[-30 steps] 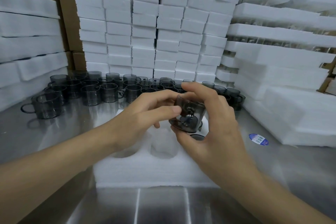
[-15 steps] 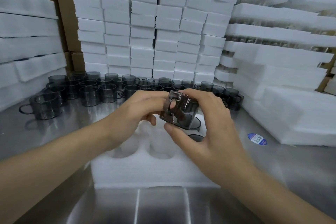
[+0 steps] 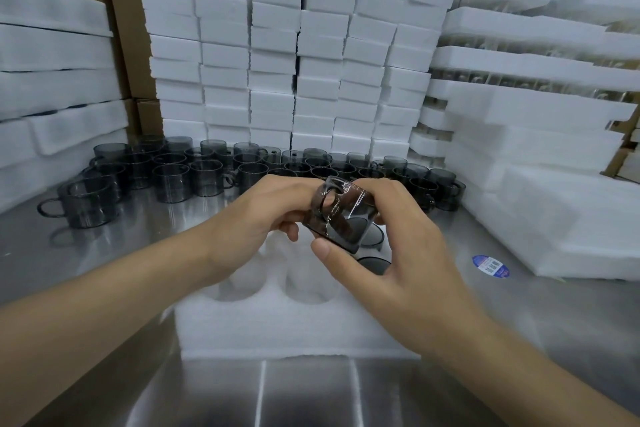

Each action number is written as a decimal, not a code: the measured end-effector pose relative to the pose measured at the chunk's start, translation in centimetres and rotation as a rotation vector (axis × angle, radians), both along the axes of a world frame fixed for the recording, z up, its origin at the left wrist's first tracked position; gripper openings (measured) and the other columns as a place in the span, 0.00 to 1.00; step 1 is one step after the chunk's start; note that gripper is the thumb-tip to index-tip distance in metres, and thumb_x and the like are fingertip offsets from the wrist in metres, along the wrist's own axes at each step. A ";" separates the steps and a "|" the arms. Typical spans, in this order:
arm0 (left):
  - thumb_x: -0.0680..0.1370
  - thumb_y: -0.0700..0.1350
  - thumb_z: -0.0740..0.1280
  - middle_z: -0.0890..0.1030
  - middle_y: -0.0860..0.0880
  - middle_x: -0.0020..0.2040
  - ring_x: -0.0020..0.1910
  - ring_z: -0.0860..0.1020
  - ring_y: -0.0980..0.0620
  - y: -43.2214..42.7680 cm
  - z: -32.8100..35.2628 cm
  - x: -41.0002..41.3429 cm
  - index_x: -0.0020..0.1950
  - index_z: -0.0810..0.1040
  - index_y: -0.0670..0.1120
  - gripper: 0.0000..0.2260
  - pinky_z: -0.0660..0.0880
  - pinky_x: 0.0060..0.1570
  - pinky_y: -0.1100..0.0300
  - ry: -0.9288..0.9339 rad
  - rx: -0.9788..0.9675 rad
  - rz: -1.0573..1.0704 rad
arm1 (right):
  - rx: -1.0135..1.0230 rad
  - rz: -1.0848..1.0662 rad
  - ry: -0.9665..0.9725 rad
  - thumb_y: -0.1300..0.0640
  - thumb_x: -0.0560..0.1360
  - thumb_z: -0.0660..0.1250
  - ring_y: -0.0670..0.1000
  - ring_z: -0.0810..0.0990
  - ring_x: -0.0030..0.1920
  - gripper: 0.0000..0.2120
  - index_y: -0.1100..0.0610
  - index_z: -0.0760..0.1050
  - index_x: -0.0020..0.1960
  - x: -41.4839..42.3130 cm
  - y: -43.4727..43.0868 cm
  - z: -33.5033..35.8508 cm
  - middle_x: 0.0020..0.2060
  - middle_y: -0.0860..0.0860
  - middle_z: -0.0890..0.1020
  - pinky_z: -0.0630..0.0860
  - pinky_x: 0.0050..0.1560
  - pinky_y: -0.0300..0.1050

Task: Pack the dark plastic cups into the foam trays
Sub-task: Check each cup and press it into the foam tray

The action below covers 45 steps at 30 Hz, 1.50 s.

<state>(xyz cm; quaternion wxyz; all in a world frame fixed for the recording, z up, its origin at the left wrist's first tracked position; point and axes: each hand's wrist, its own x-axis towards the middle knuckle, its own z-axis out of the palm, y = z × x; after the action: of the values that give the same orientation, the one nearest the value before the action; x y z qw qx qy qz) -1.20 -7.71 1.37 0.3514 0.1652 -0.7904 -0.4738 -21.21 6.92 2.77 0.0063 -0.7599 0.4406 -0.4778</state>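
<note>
— Cup (image 3: 341, 215) held tilted above the foam tray (image 3: 277, 326), pinched by fingers of both the left hand (image 3: 256, 229) and right hand (image 3: 391, 253).
— And the tray's holes?
— Two near ones empty; two dark cups sit seated at its right, under the hands.

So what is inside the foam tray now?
The tray shows two empty holes in front. On its right, dark cups sit in holes, partly seen. The hands and the held cup cover the rest.
</note>
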 end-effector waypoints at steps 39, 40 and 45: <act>0.81 0.75 0.47 0.75 0.70 0.58 0.67 0.71 0.64 8.1 2.7 -1.1 0.56 0.79 0.67 0.24 0.68 0.72 0.52 -0.549 -0.450 0.411 | 0.289 -0.039 -0.608 0.44 0.65 0.85 0.43 0.85 0.41 0.19 0.40 0.81 0.52 -0.8 -1.4 0.4 0.44 0.45 0.86 0.76 0.40 0.31; 0.82 0.75 0.48 0.73 0.71 0.62 0.68 0.69 0.64 8.3 2.9 -1.1 0.59 0.78 0.69 0.23 0.66 0.74 0.52 -0.603 -0.457 0.384 | 0.301 -0.027 -0.630 0.42 0.64 0.84 0.44 0.86 0.40 0.20 0.42 0.82 0.52 -0.8 -1.5 0.4 0.42 0.45 0.87 0.77 0.39 0.31; 0.82 0.74 0.50 0.58 0.61 0.85 0.82 0.57 0.55 8.5 3.4 -1.4 0.84 0.59 0.66 0.31 0.55 0.81 0.49 -0.930 -0.508 0.304 | 0.338 -0.023 -0.674 0.37 0.65 0.83 0.57 0.85 0.50 0.21 0.44 0.83 0.53 -1.2 -1.9 0.1 0.46 0.53 0.87 0.82 0.50 0.43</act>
<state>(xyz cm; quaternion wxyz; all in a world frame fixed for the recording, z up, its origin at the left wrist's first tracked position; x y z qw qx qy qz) -2.57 0.80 4.82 0.0586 0.3794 -0.9191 -0.0894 -22.45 5.07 2.91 0.2710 -0.5433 0.4948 -0.6218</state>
